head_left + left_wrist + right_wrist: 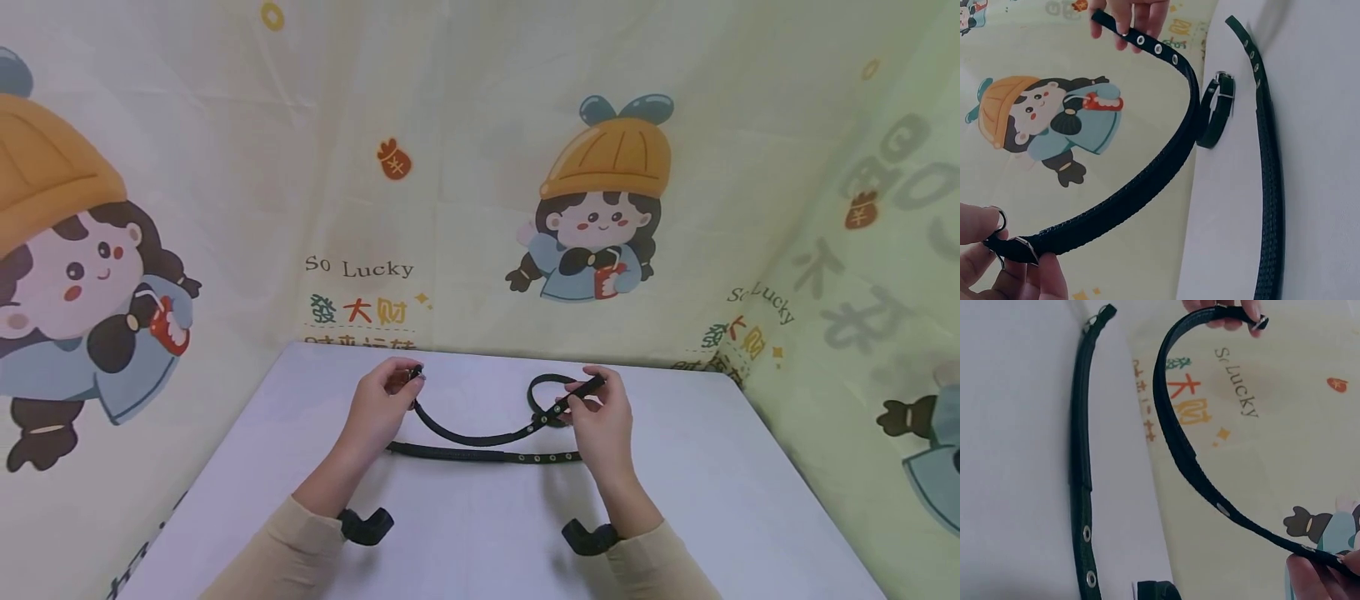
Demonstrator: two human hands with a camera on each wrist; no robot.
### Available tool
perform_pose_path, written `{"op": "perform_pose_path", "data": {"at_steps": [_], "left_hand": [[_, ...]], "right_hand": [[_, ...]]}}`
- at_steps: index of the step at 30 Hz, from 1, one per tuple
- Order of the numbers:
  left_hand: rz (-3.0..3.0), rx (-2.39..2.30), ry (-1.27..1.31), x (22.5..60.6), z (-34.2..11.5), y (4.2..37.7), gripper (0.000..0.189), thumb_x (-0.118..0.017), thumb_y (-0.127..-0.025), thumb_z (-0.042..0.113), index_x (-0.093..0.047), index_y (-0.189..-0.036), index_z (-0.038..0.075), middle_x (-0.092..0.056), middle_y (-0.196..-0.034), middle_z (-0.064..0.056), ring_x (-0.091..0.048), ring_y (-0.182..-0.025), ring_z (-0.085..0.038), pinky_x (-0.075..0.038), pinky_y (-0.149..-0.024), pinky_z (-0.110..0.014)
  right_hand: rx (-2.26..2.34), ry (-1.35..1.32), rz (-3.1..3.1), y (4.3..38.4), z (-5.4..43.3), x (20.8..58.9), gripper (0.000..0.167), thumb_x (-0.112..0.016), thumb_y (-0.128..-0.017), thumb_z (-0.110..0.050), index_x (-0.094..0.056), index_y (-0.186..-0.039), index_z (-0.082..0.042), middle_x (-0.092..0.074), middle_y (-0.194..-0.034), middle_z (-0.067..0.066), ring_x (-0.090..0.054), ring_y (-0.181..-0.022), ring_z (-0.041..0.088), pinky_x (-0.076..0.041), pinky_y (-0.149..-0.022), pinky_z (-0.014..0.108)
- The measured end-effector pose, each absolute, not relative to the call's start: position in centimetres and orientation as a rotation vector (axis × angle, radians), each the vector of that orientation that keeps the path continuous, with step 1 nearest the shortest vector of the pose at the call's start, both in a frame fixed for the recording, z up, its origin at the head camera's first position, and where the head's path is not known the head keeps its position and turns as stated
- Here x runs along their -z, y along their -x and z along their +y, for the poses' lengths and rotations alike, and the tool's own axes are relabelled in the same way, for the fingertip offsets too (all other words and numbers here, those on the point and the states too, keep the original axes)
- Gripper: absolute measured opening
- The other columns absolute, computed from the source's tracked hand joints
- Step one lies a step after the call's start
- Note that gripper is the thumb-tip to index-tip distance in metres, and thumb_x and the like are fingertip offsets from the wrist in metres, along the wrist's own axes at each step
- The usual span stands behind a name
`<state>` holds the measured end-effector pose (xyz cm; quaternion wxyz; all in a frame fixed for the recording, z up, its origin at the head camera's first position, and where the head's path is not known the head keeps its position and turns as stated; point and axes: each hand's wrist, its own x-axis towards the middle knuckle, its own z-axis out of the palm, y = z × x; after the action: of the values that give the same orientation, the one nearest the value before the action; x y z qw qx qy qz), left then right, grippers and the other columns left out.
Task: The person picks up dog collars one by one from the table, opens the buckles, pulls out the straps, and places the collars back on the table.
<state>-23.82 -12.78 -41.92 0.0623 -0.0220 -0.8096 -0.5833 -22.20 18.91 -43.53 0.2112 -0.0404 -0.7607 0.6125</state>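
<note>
A black dog collar sags in a curve between both hands, above the table. My left hand pinches its buckle end; the metal buckle shows in the left wrist view. At the other end, the one with metal eyelets, my right hand holds the strap between thumb and fingers. A second black collar lies stretched out below, nearer to me, its eyelets toward the right. Farther back on the table is a third collar, fastened into a loop and partly covered by the held one in the head view.
Under the collars is a white table. A pale cloth printed with cartoon figures and lettering hangs behind it and along the sides. Each wrist carries a black wrist-camera mount.
</note>
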Motion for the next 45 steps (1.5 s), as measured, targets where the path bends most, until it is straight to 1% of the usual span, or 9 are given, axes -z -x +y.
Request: {"op": "perform_pose_path", "data": {"at_steps": [4,9,17,21,26,29,32,39,45], "left_hand": [[-2.441,1.781,0.059,41.9,-13.3,23.8,0.026,-0.07,-0.106,0.023,-0.07,-0.132,0.019,-0.07,-0.12,-0.01,-0.069,-0.104,-0.023,-0.063,-0.088,-0.029],[-2.427,1.804,0.037,41.8,-14.0,23.4,0.027,-0.069,-0.107,0.023,-0.068,-0.133,0.017,-0.071,-0.119,-0.012,-0.07,-0.102,-0.022,-0.063,-0.086,-0.025],[-2.414,1.821,0.034,41.9,-15.4,23.1,0.033,-0.058,-0.111,0.011,-0.064,-0.142,0.019,-0.066,-0.119,-0.016,-0.072,-0.104,-0.029,-0.065,-0.084,-0.027],[-2.415,1.816,0.007,42.1,-15.9,23.0,0.029,-0.057,-0.111,0.01,-0.063,-0.139,0.013,-0.066,-0.121,-0.017,-0.075,-0.105,-0.029,-0.065,-0.085,-0.027],[-2.452,1.759,-0.034,42.6,-16.7,22.8,0.026,-0.063,-0.109,0.013,-0.064,-0.135,0.012,-0.073,-0.123,-0.017,-0.076,-0.107,-0.024,-0.063,-0.089,-0.025],[-2.494,1.67,-0.048,43.0,-17.2,22.7,0.025,-0.068,-0.107,0.019,-0.067,-0.132,0.015,-0.077,-0.122,-0.012,-0.073,-0.108,-0.024,-0.06,-0.088,-0.024],[-2.514,1.623,-0.063,43.2,-17.7,22.5,0.025,-0.07,-0.106,0.024,-0.069,-0.13,0.018,-0.077,-0.123,-0.007,-0.068,-0.11,-0.024,-0.057,-0.086,-0.022],[-2.496,1.701,-0.087,43.4,-18.4,22.1,0.025,-0.068,-0.107,0.017,-0.069,-0.132,0.014,-0.072,-0.13,-0.013,-0.072,-0.11,-0.028,-0.061,-0.087,-0.019],[-2.522,1.715,-0.087,44.0,-18.9,22.0,0.029,-0.066,-0.108,0.016,-0.069,-0.136,0.012,-0.071,-0.132,-0.017,-0.075,-0.107,-0.023,-0.063,-0.089,-0.023]], "right_hand": [[-1.712,0.127,-2.103,22.0,19.5,43.6,0.035,-0.057,-0.102,0.01,-0.056,-0.133,-0.006,-0.074,-0.115,0.028,-0.082,-0.087,0.024,-0.068,-0.074,0.037],[-1.664,0.162,-2.164,21.8,20.2,43.8,0.024,-0.061,-0.102,0.008,-0.062,-0.124,-0.003,-0.075,-0.115,0.025,-0.082,-0.093,0.025,-0.066,-0.076,0.03],[-1.618,0.204,-2.236,21.4,21.4,44.3,0.029,-0.068,-0.097,0.011,-0.063,-0.123,-0.001,-0.076,-0.115,0.025,-0.079,-0.096,0.023,-0.065,-0.079,0.026],[-1.637,0.217,-2.265,21.0,21.8,44.3,0.029,-0.07,-0.098,0.009,-0.063,-0.125,0.0,-0.077,-0.118,0.026,-0.079,-0.101,0.026,-0.065,-0.08,0.024],[-1.703,0.19,-2.29,20.7,22.4,44.2,0.031,-0.062,-0.101,0.012,-0.06,-0.13,0.001,-0.076,-0.122,0.028,-0.078,-0.107,0.027,-0.064,-0.084,0.024],[-1.728,0.18,-2.295,20.6,22.9,44.2,0.034,-0.058,-0.101,0.014,-0.058,-0.133,0.001,-0.076,-0.124,0.029,-0.079,-0.106,0.023,-0.064,-0.085,0.024],[-1.72,0.181,-2.295,20.5,23.4,44.1,0.033,-0.06,-0.101,0.014,-0.06,-0.131,0.001,-0.076,-0.124,0.028,-0.079,-0.102,0.016,-0.064,-0.085,0.025],[-1.698,0.228,-2.32,20.1,24.2,44.4,0.03,-0.066,-0.1,0.01,-0.061,-0.128,0.001,-0.076,-0.124,0.026,-0.078,-0.097,0.008,-0.064,-0.084,0.023],[-1.711,0.251,-2.37,19.9,24.6,44.5,0.029,-0.059,-0.102,0.012,-0.06,-0.129,0.002,-0.076,-0.124,0.027,-0.078,-0.103,0.017,-0.065,-0.085,0.026]]}}
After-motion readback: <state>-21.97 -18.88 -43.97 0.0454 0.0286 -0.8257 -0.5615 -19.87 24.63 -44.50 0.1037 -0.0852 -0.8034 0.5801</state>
